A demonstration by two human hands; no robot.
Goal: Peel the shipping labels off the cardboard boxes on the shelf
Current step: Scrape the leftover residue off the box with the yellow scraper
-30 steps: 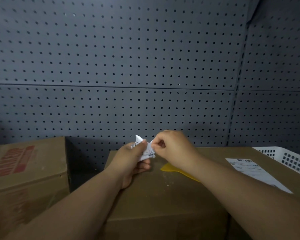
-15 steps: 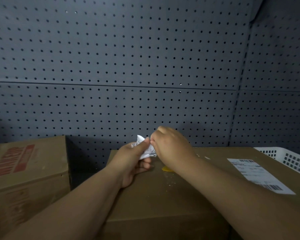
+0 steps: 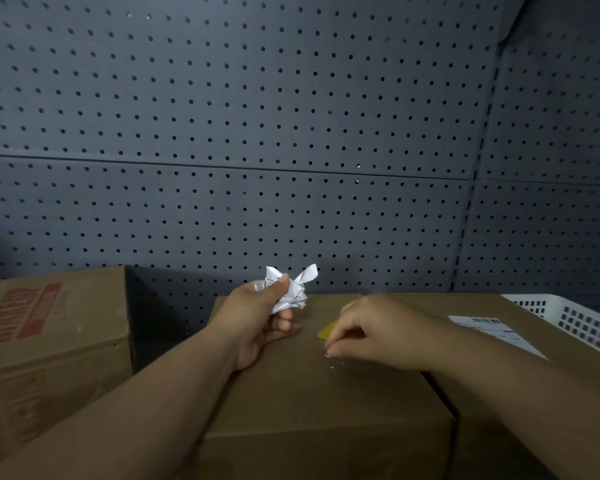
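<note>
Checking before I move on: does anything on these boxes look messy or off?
Yes. Small white paper scraps lie scattered on the middle box by the right hand, likely label leftovers. A yellow patch is partly hidden by that hand. The left hand grips the crumpled label.

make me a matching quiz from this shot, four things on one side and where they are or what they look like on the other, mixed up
Things
1 crumpled label
2 flat label
3 basket
4 left box

Place or look
a red print on it
b gripped in the left hand
c stuck flat on cardboard, barcode showing
d white, at the far right edge

Pairs: 1-b, 2-c, 3-d, 4-a
</note>
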